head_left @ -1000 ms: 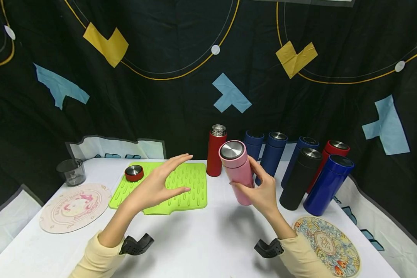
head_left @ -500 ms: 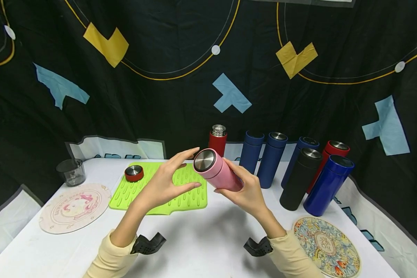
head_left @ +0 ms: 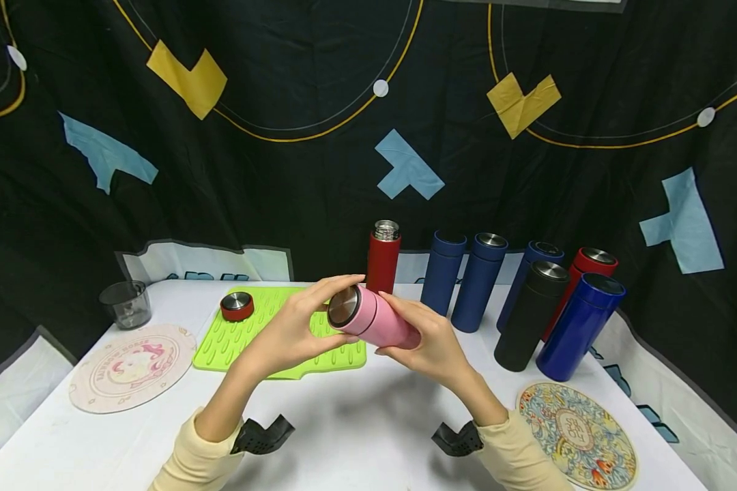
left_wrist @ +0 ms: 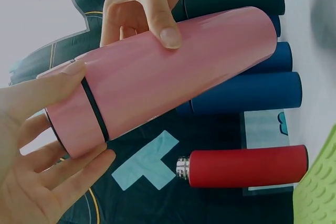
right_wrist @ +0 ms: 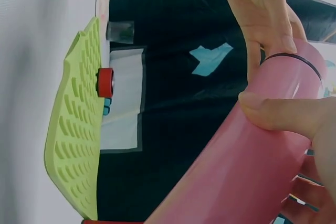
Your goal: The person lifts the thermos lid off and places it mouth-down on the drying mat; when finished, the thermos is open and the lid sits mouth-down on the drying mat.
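Note:
A pink thermos flask [head_left: 389, 329] is held above the table, tilted, with its steel-topped lid [head_left: 365, 312] toward the left. My right hand [head_left: 432, 344] grips the body, thumb on one side and fingers round the other. At the lid end, my left hand [head_left: 291, 331] has its thumb and fingers round the lid; in the left wrist view the thumb lies on the lid [left_wrist: 73, 129] beside the dark seam. Behind the pink flask stands a red flask [head_left: 382, 262] without its lid, steel neck showing. A red lid [head_left: 237, 308] sits on the green mat [head_left: 344, 358].
Several lidded flasks stand upright at the right, among them a black flask [head_left: 531, 320] and a glossy blue flask [head_left: 580, 331]. A patterned round mat [head_left: 574, 436] lies in front of them. At the left are a pink round mat [head_left: 132, 368] and a dark clear cup [head_left: 127, 307].
My right hand has brought the pink flask leftward and tipped it over toward my left hand. The left hand has moved right and closed round its lid.

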Action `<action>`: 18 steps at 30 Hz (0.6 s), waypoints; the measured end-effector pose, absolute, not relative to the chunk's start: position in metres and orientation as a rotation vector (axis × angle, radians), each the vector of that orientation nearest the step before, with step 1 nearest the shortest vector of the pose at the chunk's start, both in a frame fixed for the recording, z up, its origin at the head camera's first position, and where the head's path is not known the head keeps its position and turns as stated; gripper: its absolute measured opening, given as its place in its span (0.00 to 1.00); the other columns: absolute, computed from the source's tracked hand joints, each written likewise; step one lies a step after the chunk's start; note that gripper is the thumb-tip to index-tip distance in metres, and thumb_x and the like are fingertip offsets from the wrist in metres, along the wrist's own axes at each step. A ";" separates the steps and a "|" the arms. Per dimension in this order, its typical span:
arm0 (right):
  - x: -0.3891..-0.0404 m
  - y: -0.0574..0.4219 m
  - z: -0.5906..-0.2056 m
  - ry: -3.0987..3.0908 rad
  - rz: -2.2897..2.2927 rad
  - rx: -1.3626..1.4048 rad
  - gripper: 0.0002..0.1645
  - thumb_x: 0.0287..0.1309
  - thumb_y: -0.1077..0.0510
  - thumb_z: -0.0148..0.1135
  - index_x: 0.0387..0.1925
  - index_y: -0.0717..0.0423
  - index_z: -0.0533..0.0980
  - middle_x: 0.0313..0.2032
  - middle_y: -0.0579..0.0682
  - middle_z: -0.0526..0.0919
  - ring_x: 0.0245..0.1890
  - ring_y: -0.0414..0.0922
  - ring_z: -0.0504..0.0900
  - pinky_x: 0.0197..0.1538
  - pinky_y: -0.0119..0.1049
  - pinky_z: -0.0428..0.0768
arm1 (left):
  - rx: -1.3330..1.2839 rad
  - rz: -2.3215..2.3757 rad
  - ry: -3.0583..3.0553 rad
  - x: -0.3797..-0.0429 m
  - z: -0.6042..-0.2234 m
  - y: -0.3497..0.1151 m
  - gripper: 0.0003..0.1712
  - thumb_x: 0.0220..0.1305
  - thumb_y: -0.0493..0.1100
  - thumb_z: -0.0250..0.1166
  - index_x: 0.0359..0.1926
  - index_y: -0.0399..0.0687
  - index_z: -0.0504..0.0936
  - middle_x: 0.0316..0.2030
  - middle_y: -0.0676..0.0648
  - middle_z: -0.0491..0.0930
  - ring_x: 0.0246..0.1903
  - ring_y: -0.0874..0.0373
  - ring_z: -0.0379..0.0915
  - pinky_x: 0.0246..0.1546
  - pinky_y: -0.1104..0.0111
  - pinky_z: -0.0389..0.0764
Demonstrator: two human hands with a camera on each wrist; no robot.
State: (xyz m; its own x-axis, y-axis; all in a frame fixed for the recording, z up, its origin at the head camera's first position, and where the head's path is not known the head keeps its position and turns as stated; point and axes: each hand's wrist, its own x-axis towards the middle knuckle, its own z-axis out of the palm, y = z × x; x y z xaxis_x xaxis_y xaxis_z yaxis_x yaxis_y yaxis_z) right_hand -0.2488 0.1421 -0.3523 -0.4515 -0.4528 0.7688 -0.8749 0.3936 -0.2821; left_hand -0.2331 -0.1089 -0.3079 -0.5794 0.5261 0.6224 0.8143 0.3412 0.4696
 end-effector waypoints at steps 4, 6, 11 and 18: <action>-0.248 0.142 -0.353 -2.064 0.884 1.137 0.50 0.33 0.59 0.83 0.63 0.55 0.71 0.56 0.52 0.79 0.52 0.49 0.78 0.49 0.41 0.81 | -1.202 -1.073 -2.254 -0.231 -0.308 -0.109 0.48 0.46 0.38 0.78 0.69 0.53 0.66 0.62 0.53 0.70 0.55 0.59 0.71 0.49 0.65 0.79; -0.248 0.142 -0.353 -2.066 0.872 1.142 0.51 0.33 0.59 0.84 0.63 0.55 0.71 0.56 0.51 0.79 0.52 0.49 0.78 0.49 0.41 0.81 | -1.213 -1.065 -2.253 -0.231 -0.308 -0.109 0.46 0.47 0.37 0.78 0.68 0.50 0.67 0.62 0.51 0.70 0.54 0.59 0.71 0.49 0.66 0.79; -0.247 0.142 -0.352 -2.093 0.893 1.167 0.51 0.33 0.55 0.84 0.64 0.53 0.71 0.55 0.50 0.80 0.51 0.48 0.78 0.48 0.40 0.82 | -1.233 -1.107 -2.234 -0.230 -0.308 -0.111 0.42 0.47 0.34 0.77 0.65 0.47 0.70 0.59 0.50 0.72 0.51 0.59 0.73 0.46 0.67 0.81; -0.244 0.144 -0.342 -2.177 1.146 1.189 0.50 0.36 0.57 0.82 0.65 0.54 0.70 0.59 0.50 0.76 0.54 0.47 0.76 0.49 0.41 0.81 | -1.270 -1.177 -2.167 -0.231 -0.306 -0.113 0.42 0.46 0.33 0.77 0.63 0.47 0.71 0.58 0.51 0.73 0.52 0.57 0.72 0.44 0.63 0.82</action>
State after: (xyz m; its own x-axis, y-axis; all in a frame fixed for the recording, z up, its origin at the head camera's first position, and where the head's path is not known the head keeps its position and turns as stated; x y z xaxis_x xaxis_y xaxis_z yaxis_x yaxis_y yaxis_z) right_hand -0.2436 0.1442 -0.3423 -0.5548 -0.4979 0.6666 -0.8313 0.2997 -0.4681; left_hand -0.2307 -0.1132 -0.3062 -0.5278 0.5392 0.6563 0.8440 0.2464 0.4764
